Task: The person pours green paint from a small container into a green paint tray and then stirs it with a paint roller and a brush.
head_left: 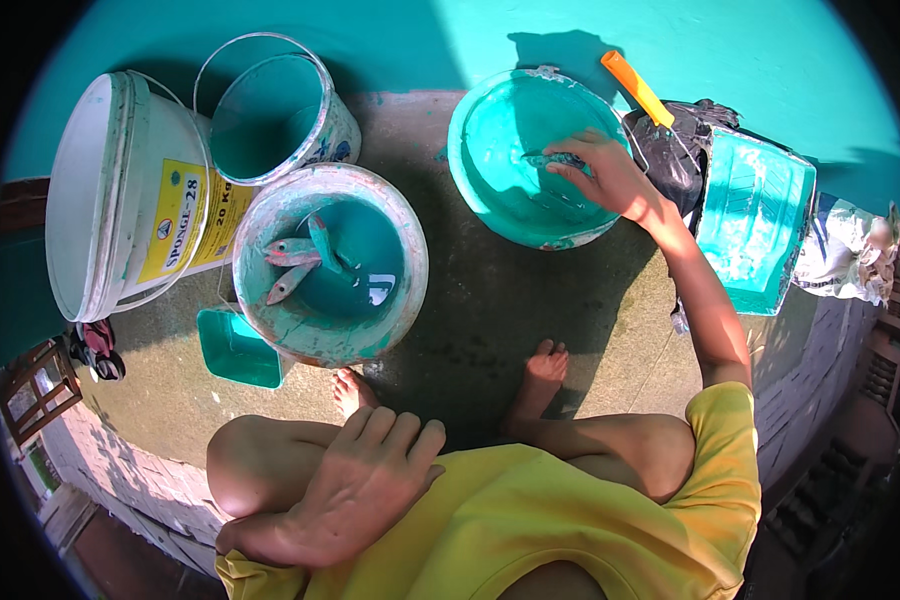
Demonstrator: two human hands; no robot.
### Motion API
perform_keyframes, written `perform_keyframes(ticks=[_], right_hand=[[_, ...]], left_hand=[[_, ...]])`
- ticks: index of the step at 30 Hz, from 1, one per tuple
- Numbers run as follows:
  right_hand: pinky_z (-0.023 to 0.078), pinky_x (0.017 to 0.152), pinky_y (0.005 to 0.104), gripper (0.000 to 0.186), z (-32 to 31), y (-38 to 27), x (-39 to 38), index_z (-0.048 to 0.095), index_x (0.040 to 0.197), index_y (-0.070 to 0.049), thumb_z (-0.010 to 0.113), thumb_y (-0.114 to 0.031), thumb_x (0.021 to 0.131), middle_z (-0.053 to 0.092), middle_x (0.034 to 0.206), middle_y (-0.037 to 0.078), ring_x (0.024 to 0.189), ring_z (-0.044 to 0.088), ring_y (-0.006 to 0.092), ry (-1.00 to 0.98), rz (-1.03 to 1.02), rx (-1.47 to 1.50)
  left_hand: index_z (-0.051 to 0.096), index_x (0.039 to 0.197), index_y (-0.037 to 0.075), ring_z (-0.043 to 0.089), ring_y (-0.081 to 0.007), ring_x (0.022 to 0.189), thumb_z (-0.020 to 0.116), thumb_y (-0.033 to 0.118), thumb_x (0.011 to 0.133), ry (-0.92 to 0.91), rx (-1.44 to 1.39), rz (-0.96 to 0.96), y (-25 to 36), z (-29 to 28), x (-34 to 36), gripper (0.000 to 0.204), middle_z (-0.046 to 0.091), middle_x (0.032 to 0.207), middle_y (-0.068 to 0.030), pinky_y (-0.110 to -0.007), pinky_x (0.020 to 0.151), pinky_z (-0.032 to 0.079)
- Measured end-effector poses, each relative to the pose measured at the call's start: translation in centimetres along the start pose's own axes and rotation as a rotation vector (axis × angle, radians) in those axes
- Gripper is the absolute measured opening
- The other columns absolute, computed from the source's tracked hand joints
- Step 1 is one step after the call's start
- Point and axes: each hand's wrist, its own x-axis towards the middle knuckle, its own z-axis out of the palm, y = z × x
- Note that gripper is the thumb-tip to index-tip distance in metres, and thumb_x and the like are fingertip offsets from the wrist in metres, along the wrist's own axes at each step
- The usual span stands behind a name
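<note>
My right hand [600,172] reaches into a round teal-coated bucket [459,150] of paint. Its thumb and fingers pinch a small, dark, paint-smeared object [554,160] over the paint; its kind is not clear. My left hand [375,480] rests over my left knee, holding nothing, its fingers loosely bent and slightly apart. In front of that knee stands a paint-stained bucket [415,245] of bluish liquid. Several tools soak in it, with pale, paint-marked handles [292,268] leaning on its left wall.
Left are a tipped white pail [135,215] with a yellow label, a smaller handled pail [342,135] and a small teal tray [240,348]. Right are a roller with orange handle [637,88], a black bag [665,165], a teal paint tray [755,215] and a crumpled white sack [850,250].
</note>
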Motion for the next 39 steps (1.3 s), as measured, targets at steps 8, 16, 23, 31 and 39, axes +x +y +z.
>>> perform_keyframes(ticks=[8,16,23,31,39], right_hand=[[0.047,0.083,0.0441,0.025,-2.6,0.4,-1.3,0.066,0.11,-0.002,0.068,-0.018,0.091,0.067,0.094,0.018,0.092,0.059,0.0375,-0.02,0.101,-0.259],[0.045,0.066,0.0421,0.026,-3.2,-3.0,-1.2,0.069,0.106,-0.002,0.069,-0.024,0.092,0.066,0.083,0.019,0.072,0.06,0.0369,-0.206,0.218,0.16],[0.048,0.078,0.0426,0.024,-0.2,-0.6,0.4,0.067,0.109,-0.004,0.07,-0.019,0.09,0.067,0.095,0.016,0.087,0.06,0.0346,0.005,0.015,-0.149],[0.046,0.067,0.0414,0.025,-3.0,-0.5,-1.7,0.068,0.103,-0.001,0.069,-0.022,0.091,0.064,0.078,0.018,0.072,0.059,0.0347,-0.066,0.182,-0.134],[0.04,0.055,0.0279,0.034,-4.4,0.6,-2.9,0.07,0.106,0.001,0.062,-0.031,0.099,0.057,0.068,0.0,0.062,0.053,0.0084,-0.165,0.6,0.372]], left_hand=[[0.059,0.104,0.003,0.054,-0.0221,0.082,0.068,0.024,0.082,0.009,0.025,-0.005,0.1,0.0,-0.2,0.032,0.054,0.083,-0.0072,-0.034,0.076,0.047],[0.06,0.105,0.003,0.054,-0.022,0.082,0.068,0.024,0.082,-0.01,0.033,0.007,0.1,0.1,-0.1,0.033,0.055,0.083,-0.0072,-0.033,0.076,0.046],[0.059,0.107,0.002,0.055,-0.0224,0.082,0.067,0.025,0.083,-0.018,0.033,0.0,0.3,0.0,-0.2,0.034,0.055,0.084,-0.0074,-0.034,0.077,0.047],[0.059,0.105,0.002,0.054,-0.0224,0.082,0.068,0.024,0.082,-0.002,0.026,-0.004,0.1,0.1,-0.3,0.033,0.054,0.083,-0.0076,-0.034,0.076,0.046],[0.059,0.102,0.003,0.053,-0.0223,0.081,0.068,0.024,0.081,0.002,0.012,0.01,0.0,0.2,-0.1,0.03,0.053,0.082,-0.0075,-0.034,0.075,0.046]])
